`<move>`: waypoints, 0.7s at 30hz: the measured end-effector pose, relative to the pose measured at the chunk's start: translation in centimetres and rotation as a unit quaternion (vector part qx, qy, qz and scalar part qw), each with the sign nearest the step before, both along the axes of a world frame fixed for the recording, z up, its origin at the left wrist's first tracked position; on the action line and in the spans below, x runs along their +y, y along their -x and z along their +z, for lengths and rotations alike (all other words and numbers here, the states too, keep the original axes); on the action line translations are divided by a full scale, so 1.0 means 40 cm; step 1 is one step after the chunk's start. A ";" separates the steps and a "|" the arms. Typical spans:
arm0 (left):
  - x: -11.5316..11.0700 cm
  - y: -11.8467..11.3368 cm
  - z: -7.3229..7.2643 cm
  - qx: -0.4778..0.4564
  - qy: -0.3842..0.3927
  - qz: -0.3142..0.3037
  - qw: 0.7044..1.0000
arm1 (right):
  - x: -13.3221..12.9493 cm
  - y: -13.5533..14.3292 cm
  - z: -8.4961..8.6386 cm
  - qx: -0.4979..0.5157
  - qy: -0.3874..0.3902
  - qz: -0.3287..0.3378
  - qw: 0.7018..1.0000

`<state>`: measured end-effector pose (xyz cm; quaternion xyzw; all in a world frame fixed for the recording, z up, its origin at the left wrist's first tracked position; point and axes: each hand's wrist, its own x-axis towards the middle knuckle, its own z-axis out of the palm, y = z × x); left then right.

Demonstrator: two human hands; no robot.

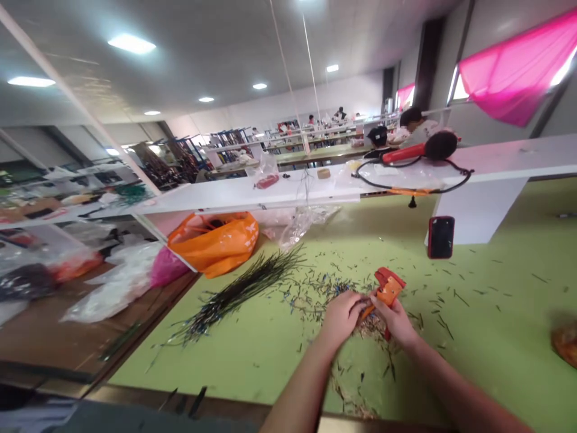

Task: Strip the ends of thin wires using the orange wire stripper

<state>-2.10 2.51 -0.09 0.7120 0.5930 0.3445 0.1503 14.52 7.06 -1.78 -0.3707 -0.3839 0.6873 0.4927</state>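
Observation:
My right hand (395,320) is wrapped round an orange and red hand tool (389,290), which it holds over the green table (252,361). Close beside it, my left hand (345,313) has its fingers pressed together near the tool's lower end; whatever they pinch is too small to make out. Short dark cut pieces (315,288) and brownish scraps (372,325) lie scattered under and around both hands. To the left rests a bundle of long thin dark strands (247,287), its ends fanned out.
An orange bag (216,243) sits at the table's back left, under a white shelf (202,195). A phone (440,237) leans against the shelf's support. On the shelf lies a red-handled tool (406,154) with a black cable. People work farther back.

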 end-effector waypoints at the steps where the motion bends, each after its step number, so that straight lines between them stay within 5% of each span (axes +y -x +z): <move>1: 0.003 0.001 -0.002 -0.015 0.002 0.001 1.000 | 0.003 0.000 -0.004 0.002 -0.003 -0.004 1.000; 21: -0.020 0.011 0.041 0.036 -0.041 -0.014 0.998 | -0.020 -0.019 0.052 -0.019 -0.059 0.102 0.993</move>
